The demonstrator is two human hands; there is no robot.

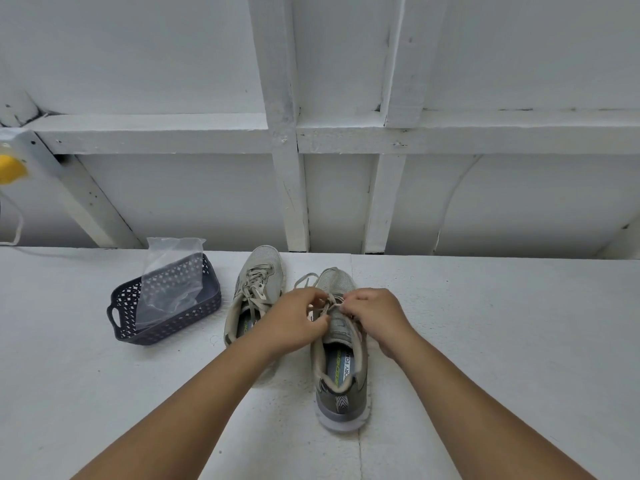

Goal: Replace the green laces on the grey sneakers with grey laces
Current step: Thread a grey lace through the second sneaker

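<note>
Now both hands work at the top of the nearer sneaker (341,344), which serves as the landmark; the left hand (294,320) has its grip closed in a pinch on the lace (329,304) just above the tongue, and the right hand (374,315) pinches the same lace from the other side, fingers curled over the eyelets; a loose loop of lace (304,280) trails toward the toe. To the left of this shoe, almost touching it, stands the second sneaker (254,292), laced and untouched; farther left sits a dark perforated basket (121,310) holding a clear plastic bag (171,275), and whether the replacement laces are inside I cannot tell. All rest on the white table (485,323). The laces read pale, not clearly green or grey, so a mix-up of old and new is a fair risk; pulling hard with neither hand on the shoe could drag it into its neighbour; a snagged tip could fray in an eyelet.
</note>
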